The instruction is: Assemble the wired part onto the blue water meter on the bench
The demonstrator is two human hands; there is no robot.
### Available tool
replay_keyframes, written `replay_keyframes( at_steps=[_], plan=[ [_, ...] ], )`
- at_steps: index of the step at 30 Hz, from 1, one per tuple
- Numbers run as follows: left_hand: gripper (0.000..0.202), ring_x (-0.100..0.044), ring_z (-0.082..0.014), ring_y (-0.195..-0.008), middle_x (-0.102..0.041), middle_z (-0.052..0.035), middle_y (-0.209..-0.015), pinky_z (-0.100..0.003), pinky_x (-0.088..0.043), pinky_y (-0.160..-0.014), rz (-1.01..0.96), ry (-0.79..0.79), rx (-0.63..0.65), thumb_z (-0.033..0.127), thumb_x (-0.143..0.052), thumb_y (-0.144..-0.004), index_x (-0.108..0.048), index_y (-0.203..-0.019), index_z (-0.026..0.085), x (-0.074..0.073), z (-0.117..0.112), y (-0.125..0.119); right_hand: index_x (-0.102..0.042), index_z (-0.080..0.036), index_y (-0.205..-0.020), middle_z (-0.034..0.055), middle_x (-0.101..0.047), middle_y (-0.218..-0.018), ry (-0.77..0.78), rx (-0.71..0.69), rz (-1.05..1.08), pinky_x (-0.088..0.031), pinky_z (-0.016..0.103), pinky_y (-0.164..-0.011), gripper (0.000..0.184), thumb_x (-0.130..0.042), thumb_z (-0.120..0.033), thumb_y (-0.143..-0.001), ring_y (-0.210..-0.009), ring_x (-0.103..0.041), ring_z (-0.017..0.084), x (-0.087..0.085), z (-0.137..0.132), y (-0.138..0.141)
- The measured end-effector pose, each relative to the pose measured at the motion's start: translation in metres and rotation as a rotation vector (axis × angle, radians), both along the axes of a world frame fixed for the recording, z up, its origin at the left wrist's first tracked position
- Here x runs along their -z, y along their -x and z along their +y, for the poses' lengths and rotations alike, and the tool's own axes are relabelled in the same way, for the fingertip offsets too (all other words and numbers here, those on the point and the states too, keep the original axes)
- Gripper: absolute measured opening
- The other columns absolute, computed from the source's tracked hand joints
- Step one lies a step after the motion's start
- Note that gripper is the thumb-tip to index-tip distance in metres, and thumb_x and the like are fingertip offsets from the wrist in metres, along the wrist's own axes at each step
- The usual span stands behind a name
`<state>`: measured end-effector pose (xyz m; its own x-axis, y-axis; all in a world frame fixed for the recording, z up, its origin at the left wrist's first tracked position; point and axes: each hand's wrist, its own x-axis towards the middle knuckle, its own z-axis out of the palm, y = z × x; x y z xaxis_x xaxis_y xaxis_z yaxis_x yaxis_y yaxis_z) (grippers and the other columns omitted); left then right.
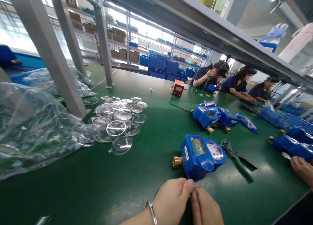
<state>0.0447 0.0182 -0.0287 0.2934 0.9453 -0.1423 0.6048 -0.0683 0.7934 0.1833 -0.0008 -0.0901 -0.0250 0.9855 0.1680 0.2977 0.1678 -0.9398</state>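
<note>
A blue water meter (189, 166) with a small display, a round dial and a brass pipe end stands on the green bench, just beyond my hands. My left hand (168, 199), a metal bangle at its wrist, is closed with thumb and finger pinched near the meter's lower front edge. Beside it, my right hand (206, 207) is closed too, its fingertips meeting the left ones. Whatever lies between the fingertips is too small or hidden to make out. To the right of the meter lie green-handled pliers or cutters (238, 161).
Clear round covers (116, 127) lie piled left of centre, beside a large plastic bag (46, 130). More blue meters (206, 114) stand behind. A small red box (178, 87) trails a cable. Another person's hand (302, 168) is at the right edge. A metal post (52, 55) rises at left.
</note>
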Motion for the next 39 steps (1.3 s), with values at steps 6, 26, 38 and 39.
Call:
replay_keyframes(
  at_steps=[6, 26, 38, 39],
  plan=[
    [0.04, -0.053, -0.0141, -0.06, -0.06, -0.0004, -0.067, -0.023, -0.033, -0.057, 0.065, -0.058, 0.005, 0.037, -0.027, -0.092, -0.055, -0.069, 0.019, -0.008, 0.002, 0.007, -0.042, -0.023, -0.064, -0.0088, -0.029, -0.036, 0.484, -0.223, 0.212, -0.025, 0.021, -0.029, 0.044, -0.024, -0.054, -0.09, -0.026, -0.025, 0.01, -0.014, 0.009, 0.013],
    [0.043, -0.047, -0.0148, -0.061, -0.052, 0.0008, -0.065, -0.025, -0.032, -0.059, 0.097, 0.061, 0.148, 0.047, -0.026, -0.091, -0.047, -0.065, 0.019, -0.007, 0.031, 0.022, -0.05, -0.02, -0.083, 0.0002, -0.053, -0.064, 0.246, 0.157, 0.214, -0.042, 0.026, -0.054, 0.04, -0.042, -0.059, -0.083, -0.055, -0.049, 0.014, -0.034, 0.006, 0.002],
    [0.042, -0.042, -0.0146, -0.065, -0.047, 0.0011, -0.068, -0.026, -0.031, -0.062, -0.002, 0.102, 0.251, 0.05, -0.029, -0.09, -0.045, -0.067, 0.018, -0.005, 0.026, -0.002, -0.046, -0.025, -0.122, 0.0067, -0.044, -0.125, -0.213, -0.037, 0.026, -0.028, 0.042, -0.106, 0.041, -0.043, -0.049, -0.088, -0.123, -0.038, 0.022, -0.042, 0.124, -0.043],
    [0.042, -0.04, -0.0143, -0.064, -0.046, 0.0014, -0.068, -0.026, -0.03, -0.061, -0.033, 0.119, 0.225, 0.051, -0.031, -0.089, -0.044, -0.066, 0.018, -0.003, 0.025, -0.004, -0.046, -0.025, -0.122, 0.0061, -0.046, -0.125, -0.218, -0.084, 0.021, -0.03, 0.04, -0.105, 0.041, -0.043, -0.048, -0.088, -0.121, -0.041, 0.021, -0.046, 0.128, -0.044]
  ],
)
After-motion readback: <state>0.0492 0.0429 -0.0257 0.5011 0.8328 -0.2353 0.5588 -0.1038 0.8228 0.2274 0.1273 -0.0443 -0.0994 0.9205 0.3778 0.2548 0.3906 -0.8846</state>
